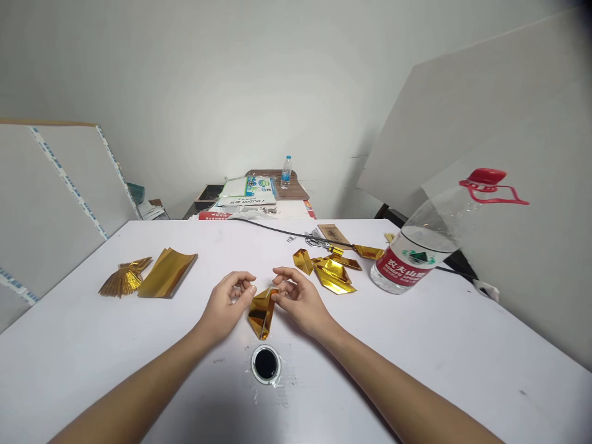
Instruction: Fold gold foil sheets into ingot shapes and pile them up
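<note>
A folded piece of gold foil paper (262, 311) lies on the white table (92, 345) in front of me. My left hand (229, 305) rests at its left, fingers curled, thumb and fingertips pinching its upper left edge. My right hand (298, 299) sits at its right, fingers curled, pinching its upper right corner. Just beyond my right hand lie several folded gold paper shapes (333, 271).
A stack of gold foil sheets (167, 272) and a fanned gold bundle (123, 279) lie at the left. A large water bottle with a red cap (423, 250) stands at the right. A round cable hole (266, 364) is near me. A black cable (272, 229) crosses the far side.
</note>
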Tool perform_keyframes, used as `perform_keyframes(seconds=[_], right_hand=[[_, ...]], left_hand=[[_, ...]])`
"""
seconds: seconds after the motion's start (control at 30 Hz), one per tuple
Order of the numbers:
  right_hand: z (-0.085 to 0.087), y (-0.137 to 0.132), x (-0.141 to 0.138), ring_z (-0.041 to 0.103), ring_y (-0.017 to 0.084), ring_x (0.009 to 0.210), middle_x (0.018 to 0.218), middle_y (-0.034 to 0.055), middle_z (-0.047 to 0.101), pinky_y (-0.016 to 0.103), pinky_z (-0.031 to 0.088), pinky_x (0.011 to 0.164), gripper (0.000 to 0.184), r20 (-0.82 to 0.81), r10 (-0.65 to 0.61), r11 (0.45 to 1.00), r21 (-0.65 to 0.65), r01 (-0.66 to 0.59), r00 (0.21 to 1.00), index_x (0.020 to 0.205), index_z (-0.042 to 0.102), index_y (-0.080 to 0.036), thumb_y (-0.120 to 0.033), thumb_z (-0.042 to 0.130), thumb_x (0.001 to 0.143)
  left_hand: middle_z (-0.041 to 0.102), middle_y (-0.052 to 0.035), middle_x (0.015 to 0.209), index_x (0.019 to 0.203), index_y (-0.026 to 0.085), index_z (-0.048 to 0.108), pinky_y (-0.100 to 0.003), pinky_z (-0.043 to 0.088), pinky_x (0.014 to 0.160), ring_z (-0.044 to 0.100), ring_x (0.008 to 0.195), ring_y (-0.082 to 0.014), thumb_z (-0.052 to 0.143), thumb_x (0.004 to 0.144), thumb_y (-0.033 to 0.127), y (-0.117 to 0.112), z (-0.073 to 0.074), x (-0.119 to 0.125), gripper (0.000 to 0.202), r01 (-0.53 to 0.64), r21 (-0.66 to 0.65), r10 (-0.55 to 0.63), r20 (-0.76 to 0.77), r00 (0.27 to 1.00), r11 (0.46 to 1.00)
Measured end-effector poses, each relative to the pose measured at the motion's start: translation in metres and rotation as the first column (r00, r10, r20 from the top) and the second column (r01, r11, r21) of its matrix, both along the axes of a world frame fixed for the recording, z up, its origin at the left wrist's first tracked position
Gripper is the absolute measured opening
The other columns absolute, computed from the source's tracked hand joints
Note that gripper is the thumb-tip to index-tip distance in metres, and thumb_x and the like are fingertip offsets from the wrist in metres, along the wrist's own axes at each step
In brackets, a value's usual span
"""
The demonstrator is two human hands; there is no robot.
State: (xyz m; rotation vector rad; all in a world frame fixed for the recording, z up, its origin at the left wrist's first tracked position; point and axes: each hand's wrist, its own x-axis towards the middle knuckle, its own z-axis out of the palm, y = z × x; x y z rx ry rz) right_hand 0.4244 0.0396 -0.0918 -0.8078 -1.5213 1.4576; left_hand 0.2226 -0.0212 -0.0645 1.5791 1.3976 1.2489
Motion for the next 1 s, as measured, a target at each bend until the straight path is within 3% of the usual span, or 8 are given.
perform_keyframes(seconds=[0.07, 0.13, 0.33, 0.53, 0.67, 0.8, 1.0], right_hand=[[0.004, -0.004, -0.002, 0.061, 0.010, 0.083, 0.105, 0.0041, 0.062, 0.026, 0.055, 0.079, 0.057, -0.059, 0.032, 0.997, -0.069, -0.036, 0.998, 0.123, 0.059, -0.020, -0.034, 0.082, 0.073], [0.006, -0.007, -0.004, 0.062, 0.010, 0.082, 0.100, 0.0027, 0.064, 0.026, 0.054, 0.078, 0.057, -0.091, 0.053, 0.992, -0.111, -0.063, 0.994, 0.119, 0.059, -0.020, -0.038, 0.085, 0.072], [0.007, -0.013, -0.008, 0.056, 0.010, 0.073, 0.082, 0.0008, 0.062, 0.024, 0.048, 0.070, 0.053, -0.033, 0.128, 0.981, -0.146, -0.131, 0.991, 0.091, 0.061, -0.015, -0.062, 0.081, 0.078], [0.006, -0.017, -0.007, 0.050, 0.008, 0.066, 0.075, -0.0008, 0.058, 0.021, 0.038, 0.061, 0.063, 0.006, 0.179, 0.970, -0.170, -0.176, 0.984, 0.083, 0.054, -0.015, -0.070, 0.083, 0.071], [0.007, -0.017, -0.007, 0.052, 0.009, 0.068, 0.074, 0.0002, 0.059, 0.023, 0.041, 0.064, 0.061, 0.005, 0.190, 0.970, -0.154, -0.187, 0.982, 0.080, 0.055, -0.015, -0.070, 0.081, 0.073], [0.005, -0.018, -0.009, 0.054, 0.010, 0.071, 0.079, 0.0004, 0.060, 0.023, 0.044, 0.067, 0.053, -0.022, 0.131, 0.985, -0.109, -0.133, 0.991, 0.093, 0.062, -0.016, -0.064, 0.078, 0.079], [0.006, -0.023, -0.009, 0.059, 0.012, 0.077, 0.084, 0.0033, 0.066, 0.025, 0.050, 0.074, 0.029, 0.103, -0.018, 0.992, 0.127, 0.005, 0.995, 0.093, 0.067, -0.016, -0.044, 0.070, 0.086]], left_hand=[[0.072, -0.0069, 0.103, 0.120, 0.016, 0.068, -0.025, 0.057, 0.079, 0.069, 0.090, -0.0150, 0.071, 0.089, 0.052, 0.001, -0.001, 0.002, 0.048, 0.137, -0.161, -0.116, 0.134, 0.984, 0.977], [0.073, -0.0085, 0.100, 0.116, 0.014, 0.069, -0.026, 0.057, 0.073, 0.069, 0.085, -0.0159, 0.075, 0.085, 0.058, 0.001, -0.002, 0.005, 0.055, 0.247, -0.257, -0.184, 0.243, 0.952, 0.934], [0.069, -0.0037, 0.088, 0.095, 0.013, 0.066, -0.021, 0.053, 0.076, 0.065, 0.082, -0.0113, 0.086, 0.073, 0.060, 0.000, 0.000, 0.008, 0.056, 0.155, -0.244, -0.073, 0.315, 0.946, 0.957], [0.067, -0.0027, 0.085, 0.097, 0.013, 0.066, -0.021, 0.050, 0.075, 0.062, 0.080, -0.0112, 0.086, 0.071, 0.062, -0.002, 0.005, 0.009, 0.059, 0.153, -0.270, -0.063, 0.315, 0.947, 0.950], [0.069, -0.0045, 0.086, 0.096, 0.013, 0.065, -0.023, 0.049, 0.074, 0.063, 0.079, -0.0129, 0.082, 0.074, 0.065, -0.002, 0.005, 0.008, 0.059, 0.158, -0.285, -0.069, 0.299, 0.952, 0.945], [0.067, -0.0035, 0.081, 0.087, 0.013, 0.065, -0.022, 0.045, 0.070, 0.060, 0.075, -0.0120, 0.079, 0.076, 0.061, -0.002, 0.004, 0.008, 0.051, 0.149, -0.286, -0.084, 0.226, 0.970, 0.947], [0.062, -0.0005, 0.072, 0.078, 0.014, 0.064, -0.021, 0.042, 0.066, 0.054, 0.068, -0.0102, 0.073, 0.079, 0.056, -0.003, 0.008, 0.012, 0.043, 0.140, -0.291, -0.079, 0.210, 0.975, 0.946]])
